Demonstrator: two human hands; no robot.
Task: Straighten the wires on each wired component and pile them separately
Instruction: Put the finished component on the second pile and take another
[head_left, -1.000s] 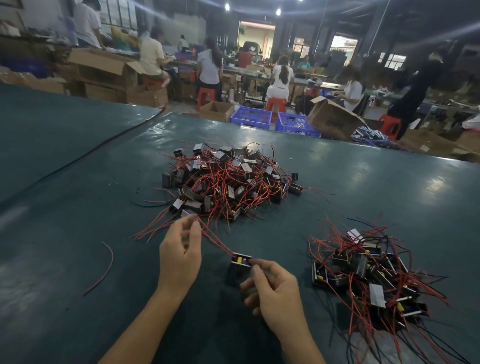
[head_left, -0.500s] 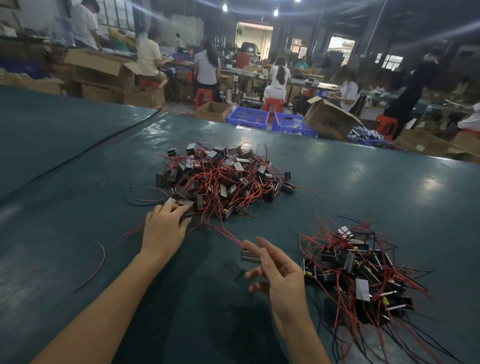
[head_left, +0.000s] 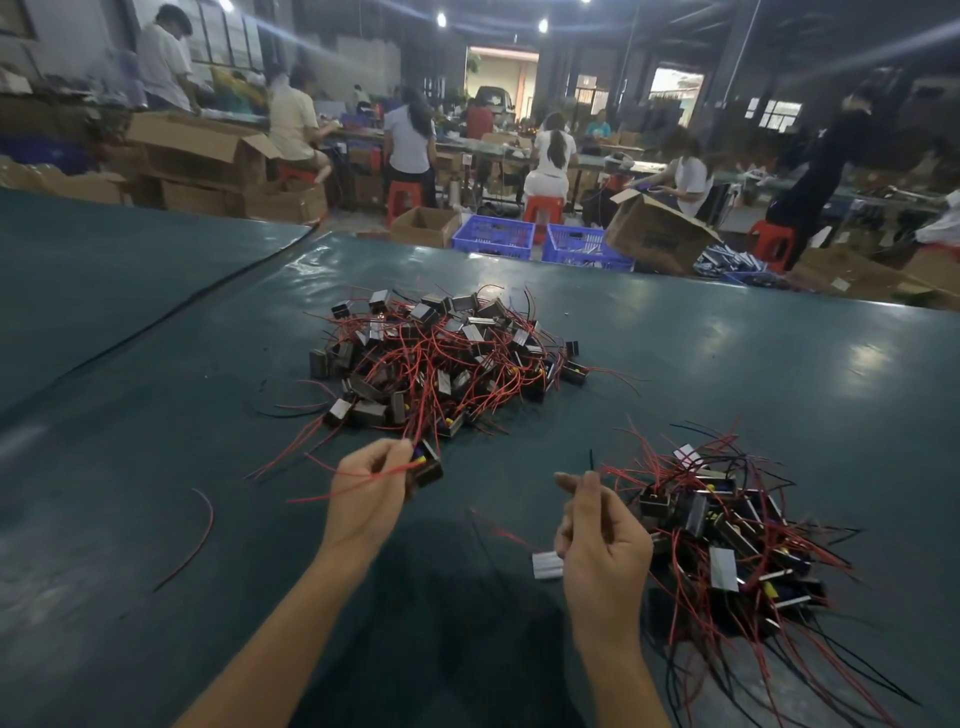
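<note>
Lifted since the earlier frame: 1 component (head_left: 427, 466), pinched with its red wires (head_left: 363, 475) by fingers of left hand (head_left: 370, 491), near the unsorted pile (head_left: 441, 358). Right hand (head_left: 602, 540) curled beside the finished pile (head_left: 727, 525); grasp cannot be told. Judged step: straightening starts. Calls next for right-hand pull along wires.

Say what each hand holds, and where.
Left hand grips a wired component by its body. Right hand seems to pinch a black wire near its tip.
</note>
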